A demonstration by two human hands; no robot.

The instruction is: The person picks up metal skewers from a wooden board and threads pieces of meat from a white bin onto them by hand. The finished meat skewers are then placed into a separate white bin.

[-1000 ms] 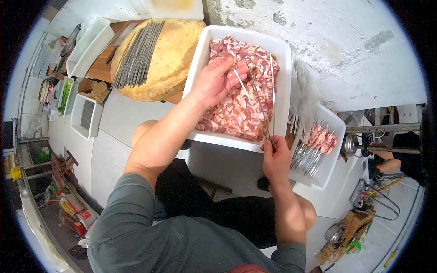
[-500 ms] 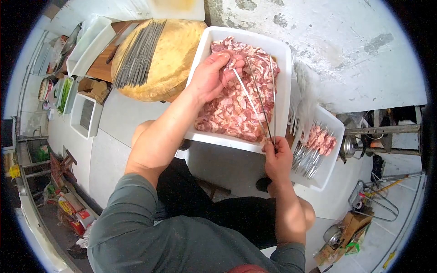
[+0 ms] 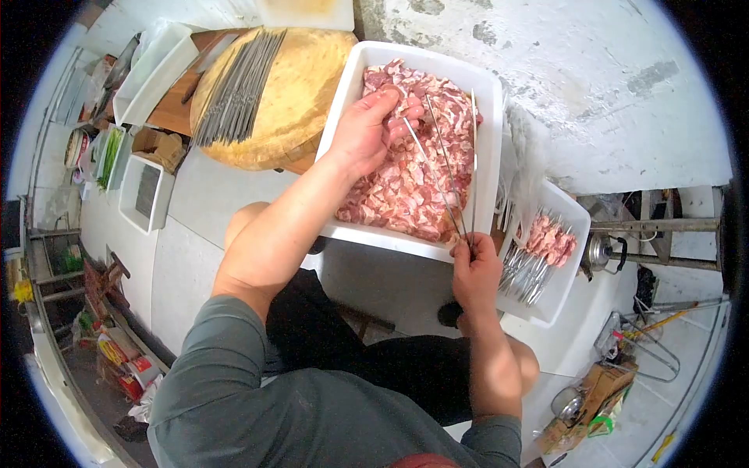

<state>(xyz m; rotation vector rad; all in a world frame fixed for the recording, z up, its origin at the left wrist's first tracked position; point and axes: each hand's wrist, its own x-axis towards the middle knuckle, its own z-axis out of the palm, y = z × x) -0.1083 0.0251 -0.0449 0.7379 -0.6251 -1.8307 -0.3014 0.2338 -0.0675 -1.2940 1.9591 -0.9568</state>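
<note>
A large white tub (image 3: 489,156) holds a heap of raw cut meat (image 3: 390,195). Over its upper left part is my left hand (image 3: 374,129), fingers curled around a small piece of meat near the tip of one skewer. My right hand (image 3: 476,265), at the tub's near right corner, pinches several thin metal skewers (image 3: 442,148) by their lower ends. They fan out upward over the meat. To the right, a smaller white tray (image 3: 555,300) carries loaded skewers with meat (image 3: 550,240) at their upper part.
Bare skewers (image 3: 242,90) lie on a round wooden board (image 3: 308,93) at the upper left. Beyond it are a white bin (image 3: 156,74) and a small white box (image 3: 146,195). A metal kettle (image 3: 599,253) stands at right, by a rack. The wall (image 3: 577,101) rises behind the tub.
My left hand has shifted slightly right, its fingers still bent. The skewers in my right hand have swung a little to the right at their tips.
</note>
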